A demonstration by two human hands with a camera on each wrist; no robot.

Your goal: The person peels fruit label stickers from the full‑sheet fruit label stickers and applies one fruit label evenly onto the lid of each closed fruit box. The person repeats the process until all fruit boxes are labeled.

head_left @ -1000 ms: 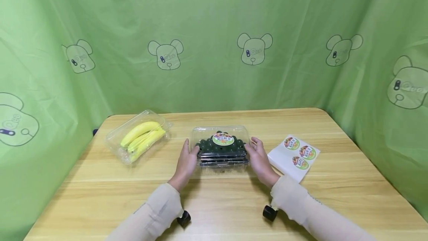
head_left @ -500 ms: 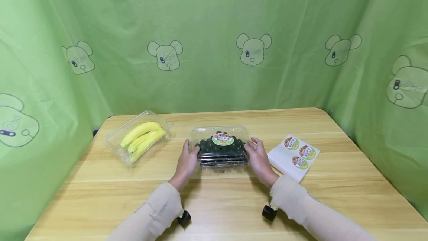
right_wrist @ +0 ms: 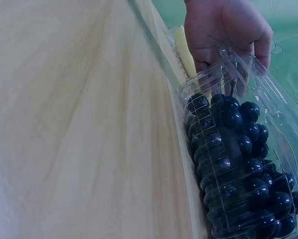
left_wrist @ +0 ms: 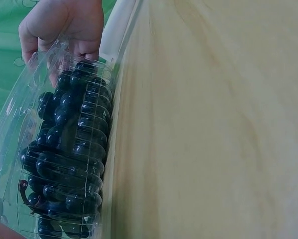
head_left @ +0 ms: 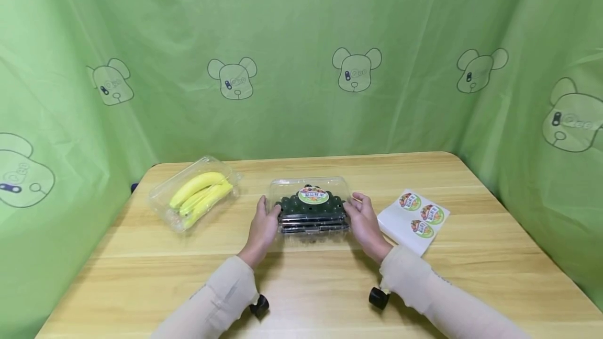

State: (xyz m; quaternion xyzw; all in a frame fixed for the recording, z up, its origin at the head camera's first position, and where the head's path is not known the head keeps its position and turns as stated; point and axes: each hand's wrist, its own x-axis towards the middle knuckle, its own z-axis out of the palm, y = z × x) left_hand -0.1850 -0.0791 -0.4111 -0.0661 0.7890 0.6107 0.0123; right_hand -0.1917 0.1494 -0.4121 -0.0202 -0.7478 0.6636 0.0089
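A clear plastic clamshell box [head_left: 311, 224] of dark grapes [head_left: 294, 205] sits mid-table, its lid down. An oval fruit sticker [head_left: 313, 195] lies on the lid. My left hand [head_left: 264, 226] grips the box's left end, thumb at the front corner and fingers along the side. At the opposite end, my right hand [head_left: 366, 226] holds it the same way. The left wrist view shows the right hand [left_wrist: 64, 25] at the far end of the box; the right wrist view shows the left hand [right_wrist: 226, 30] there. Some fingertips are hidden behind the plastic.
Another clear box [head_left: 162, 198] with bananas [head_left: 200, 192] stands at the left rear. A white sheet [head_left: 395, 224] with three round stickers [head_left: 422, 228] lies right of my right hand. Green curtains [head_left: 301, 119] surround the wooden table [head_left: 315, 297].
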